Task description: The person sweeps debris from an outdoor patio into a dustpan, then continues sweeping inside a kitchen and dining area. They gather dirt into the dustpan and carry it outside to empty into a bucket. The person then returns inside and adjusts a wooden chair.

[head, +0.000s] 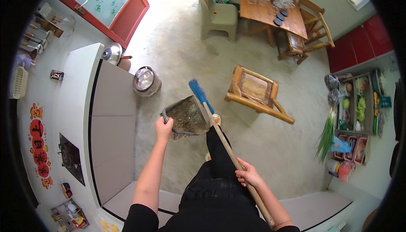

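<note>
My left hand (163,128) is closed around the dark handle of a dustpan (187,113), whose worn pan is coated in grime. In my right hand (249,172) is the long wooden handle of a broom (225,138), gripped partway down. The broom's blue bristle head (199,93) lies along the dustpan's right edge, near my slippered foot (217,119). Whether the bristles touch the pan or only the floor, I cannot tell. Any sweepings are hard to make out against the dirty pan.
A lined waste bin (146,81) stands left of the dustpan, beside the counter (111,121). To the right is a low bamboo chair (255,87). Beyond are a green plastic chair (223,15) and a wooden table (263,7) with jars. Vegetable racks (361,105) line the right wall.
</note>
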### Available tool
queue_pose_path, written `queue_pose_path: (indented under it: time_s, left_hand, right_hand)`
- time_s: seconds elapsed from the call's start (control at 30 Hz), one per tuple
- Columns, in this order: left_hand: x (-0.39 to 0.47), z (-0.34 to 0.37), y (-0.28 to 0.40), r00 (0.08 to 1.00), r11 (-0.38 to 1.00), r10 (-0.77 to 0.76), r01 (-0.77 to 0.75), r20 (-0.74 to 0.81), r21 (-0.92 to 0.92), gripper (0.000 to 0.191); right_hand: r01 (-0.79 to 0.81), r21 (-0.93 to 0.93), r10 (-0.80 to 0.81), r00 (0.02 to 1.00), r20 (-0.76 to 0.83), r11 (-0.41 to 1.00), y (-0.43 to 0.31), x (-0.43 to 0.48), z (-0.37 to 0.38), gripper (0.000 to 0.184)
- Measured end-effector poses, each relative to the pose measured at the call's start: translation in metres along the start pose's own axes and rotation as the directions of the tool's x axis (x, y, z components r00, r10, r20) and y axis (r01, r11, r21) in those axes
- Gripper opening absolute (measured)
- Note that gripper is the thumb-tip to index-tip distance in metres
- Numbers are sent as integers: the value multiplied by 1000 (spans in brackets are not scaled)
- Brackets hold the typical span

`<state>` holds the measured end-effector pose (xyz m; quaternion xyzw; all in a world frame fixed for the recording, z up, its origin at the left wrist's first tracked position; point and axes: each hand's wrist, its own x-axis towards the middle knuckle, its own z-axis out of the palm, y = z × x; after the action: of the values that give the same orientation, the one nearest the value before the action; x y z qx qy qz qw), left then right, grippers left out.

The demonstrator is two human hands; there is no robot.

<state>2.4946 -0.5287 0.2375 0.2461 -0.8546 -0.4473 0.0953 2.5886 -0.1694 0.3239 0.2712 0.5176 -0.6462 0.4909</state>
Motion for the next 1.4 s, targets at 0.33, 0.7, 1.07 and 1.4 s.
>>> queue_pose_path:
  time_s: [0.33,0.7,1.07,1.4]
  left_hand:
    - [215,-11,41,999,986,-16,9,-42,-165,20]
    - [483,-28,73,992,911,-118,89,-47,-402,18]
    - [785,-15,113,993,892,-82,33,-89,-452,20]
    - [1049,-10,163,985,885,-70,-13,-160,-466,18]
  right_hand:
    - [59,-62,-60,998,-13,996,-226,86,53,70]
    - [140,-68,-145,986,-79,988,-458,210,150,71]
    - [176,-51,-178,983,-51,983,-674,334,227,71]
    - [152,-114,-149,988,31,982,-951,475,262,71]
